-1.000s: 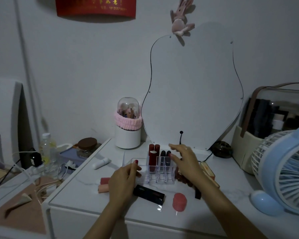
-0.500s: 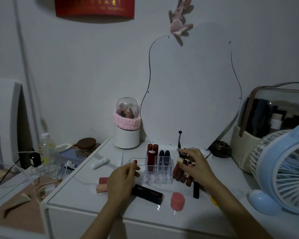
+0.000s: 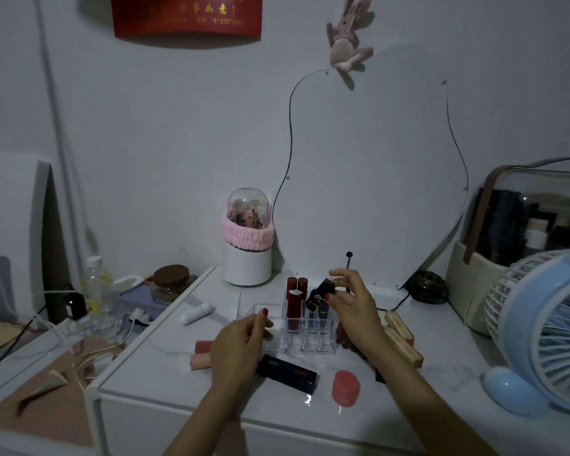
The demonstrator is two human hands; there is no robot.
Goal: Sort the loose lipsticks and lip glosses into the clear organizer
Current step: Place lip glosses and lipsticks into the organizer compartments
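The clear organizer stands mid-table with two tall red tubes and dark tubes in its back slots. My right hand holds a black lipstick tilted just above the organizer's back right slots. My left hand grips the organizer's left edge. Loose on the table lie two pink tubes, a long black lipstick, a round pink case, a white tube and beige boxed sticks at the right.
A curvy mirror leans on the wall behind. A white domed brush holder stands back left, a blue fan and a beige storage case at the right. Cables, a bottle and a jar crowd the lower surface at the left.
My right hand picked a black lipstick out of the pile beside the organizer and lifted it left, over the back slots. My left hand stayed on the organizer's edge.
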